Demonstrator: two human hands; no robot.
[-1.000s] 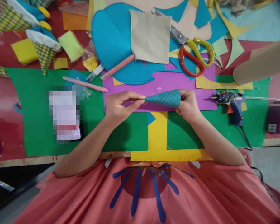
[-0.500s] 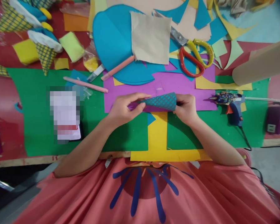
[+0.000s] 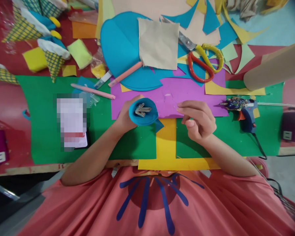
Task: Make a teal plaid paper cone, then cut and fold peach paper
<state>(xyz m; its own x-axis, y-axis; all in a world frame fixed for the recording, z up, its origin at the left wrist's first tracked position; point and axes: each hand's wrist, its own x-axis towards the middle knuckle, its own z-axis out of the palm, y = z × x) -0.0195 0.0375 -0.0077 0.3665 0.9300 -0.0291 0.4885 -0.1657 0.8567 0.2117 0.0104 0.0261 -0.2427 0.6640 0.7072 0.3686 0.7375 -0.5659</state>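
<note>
My left hand (image 3: pixel 126 114) is closed around a blue cone (image 3: pixel 134 120), whose wide mouth faces up toward me. Crumpled brownish paper or cloth (image 3: pixel 142 109) sits inside the cone. Its patterned outer side is hidden from this angle. To the right of the cone, my right hand (image 3: pixel 199 120) hovers with fingers half bent and apart, holding nothing that I can see. Beneath both hands lie a purple sheet (image 3: pixel 168 101) and a green sheet (image 3: pixel 137 144), with a yellow strip (image 3: pixel 166 141) between.
Scissors (image 3: pixel 203 62), a beige cloth square (image 3: pixel 159 44) and blue round pieces (image 3: pixel 117 46) lie ahead. A glue gun (image 3: pixel 247 114) and a cardboard tube (image 3: pixel 272 70) are at right. Left are a phone (image 3: pixel 72 123), pens (image 3: pixel 93 91) and finished checked cones (image 3: pixel 54 59).
My left hand has turned the cone so its mouth points up at me instead of right. My right hand has come away from the cone's wide end.
</note>
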